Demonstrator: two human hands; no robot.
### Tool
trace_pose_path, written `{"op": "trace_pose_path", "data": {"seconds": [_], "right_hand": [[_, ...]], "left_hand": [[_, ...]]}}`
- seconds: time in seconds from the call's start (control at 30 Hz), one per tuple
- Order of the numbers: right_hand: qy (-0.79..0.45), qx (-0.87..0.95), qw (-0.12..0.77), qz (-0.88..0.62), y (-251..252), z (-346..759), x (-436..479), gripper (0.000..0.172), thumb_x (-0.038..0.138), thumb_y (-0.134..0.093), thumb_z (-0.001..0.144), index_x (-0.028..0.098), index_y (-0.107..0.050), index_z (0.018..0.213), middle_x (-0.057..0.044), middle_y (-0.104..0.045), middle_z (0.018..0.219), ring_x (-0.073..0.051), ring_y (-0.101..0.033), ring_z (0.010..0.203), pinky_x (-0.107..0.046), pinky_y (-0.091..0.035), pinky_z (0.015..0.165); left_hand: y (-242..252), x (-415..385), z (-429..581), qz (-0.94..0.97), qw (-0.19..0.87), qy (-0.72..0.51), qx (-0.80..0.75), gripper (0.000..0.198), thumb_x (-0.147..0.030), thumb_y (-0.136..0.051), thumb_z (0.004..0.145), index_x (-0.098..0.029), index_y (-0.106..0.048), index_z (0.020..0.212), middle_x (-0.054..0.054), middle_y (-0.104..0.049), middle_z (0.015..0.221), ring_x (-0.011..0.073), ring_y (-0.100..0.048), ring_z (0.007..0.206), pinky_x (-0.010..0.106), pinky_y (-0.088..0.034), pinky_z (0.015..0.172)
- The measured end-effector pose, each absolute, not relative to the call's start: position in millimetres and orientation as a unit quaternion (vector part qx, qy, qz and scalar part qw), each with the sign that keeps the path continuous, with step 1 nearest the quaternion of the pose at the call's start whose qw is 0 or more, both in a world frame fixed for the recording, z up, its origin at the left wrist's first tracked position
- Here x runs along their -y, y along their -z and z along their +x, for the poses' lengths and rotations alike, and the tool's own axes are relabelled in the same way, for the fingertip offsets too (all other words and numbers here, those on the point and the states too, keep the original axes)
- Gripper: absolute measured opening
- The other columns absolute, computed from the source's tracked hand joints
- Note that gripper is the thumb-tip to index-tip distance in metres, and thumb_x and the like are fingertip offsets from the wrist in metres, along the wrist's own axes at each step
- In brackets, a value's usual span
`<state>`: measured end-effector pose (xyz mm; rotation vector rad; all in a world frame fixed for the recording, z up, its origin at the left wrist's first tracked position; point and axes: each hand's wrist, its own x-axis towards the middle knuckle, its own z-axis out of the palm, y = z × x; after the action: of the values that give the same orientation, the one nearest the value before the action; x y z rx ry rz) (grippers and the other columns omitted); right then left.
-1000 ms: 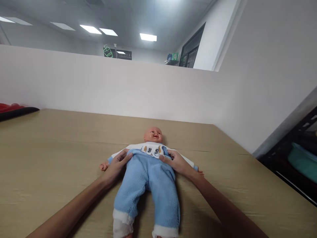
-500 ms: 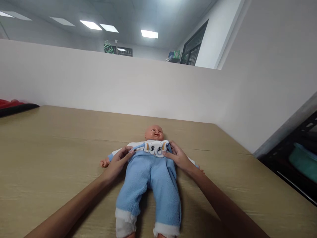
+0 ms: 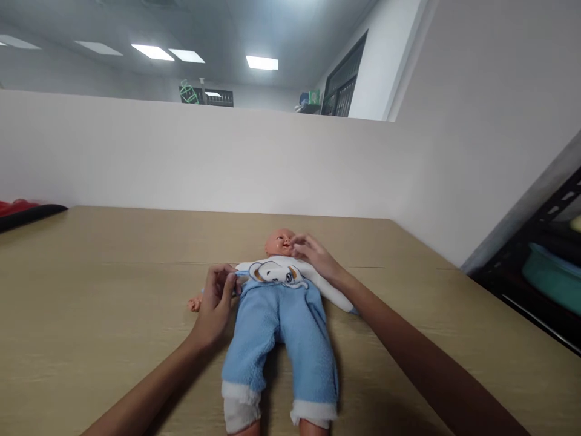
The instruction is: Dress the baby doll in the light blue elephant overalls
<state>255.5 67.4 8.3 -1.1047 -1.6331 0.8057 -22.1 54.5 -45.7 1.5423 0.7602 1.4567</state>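
A baby doll (image 3: 277, 241) lies on its back on the wooden table, its head away from me. It wears a white long-sleeved top (image 3: 330, 292) and light blue fleece overalls (image 3: 259, 327) with white cuffs. The overalls' bib (image 3: 278, 274), with an embroidered animal face, lies folded and crumpled over the doll's chest. At the doll's side, my left hand (image 3: 218, 298) pinches a thin blue strap (image 3: 242, 274) beside the bib. My right hand (image 3: 316, 254) hovers over the doll's chin and shoulder, fingers loosely bent and apart, holding nothing visible. It hides part of the doll's face.
A pale low wall (image 3: 204, 160) stands behind the wooden table (image 3: 113, 290). On the far left lies a red thing (image 3: 18, 207) with a black edge. To the right, a dark rack (image 3: 503, 272) holds a teal bin (image 3: 554, 278).
My right hand has let go of the bib and risen toward the doll's face. My left hand has kept the strap while turning more upright. The bib has shifted left, and the view has moved slightly.
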Motion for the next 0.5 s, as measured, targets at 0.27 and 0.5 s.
{"op": "trace_pose_path", "data": {"seconds": [0.27,0.5], "right_hand": [[-0.223,0.893,0.150,-0.362,-37,148,-139,0.039,0.016,-0.088,0.069,0.025,-0.075,0.105,-0.002,-0.078,0.108,-0.023,-0.070,0.105,-0.033,-0.052,0.090],[-0.108,0.941,0.007,-0.320,-14,93,-154,0.009,0.010,-0.071,0.085,0.018,-0.071,0.081,-0.006,-0.077,0.086,-0.025,-0.069,0.084,-0.034,-0.050,0.074]], "left_hand": [[45,-44,-37,0.811,0.136,-0.507,-0.259,0.012,-0.025,-0.063,0.100,-0.024,-0.063,0.112,0.003,-0.069,0.100,0.0209,-0.060,0.091,0.035,-0.043,0.087],[48,-51,-39,0.817,0.043,-0.512,-0.260,0.016,-0.014,-0.055,0.104,-0.024,-0.064,0.113,0.000,-0.067,0.090,0.0198,-0.057,0.084,0.035,-0.040,0.086]]}}
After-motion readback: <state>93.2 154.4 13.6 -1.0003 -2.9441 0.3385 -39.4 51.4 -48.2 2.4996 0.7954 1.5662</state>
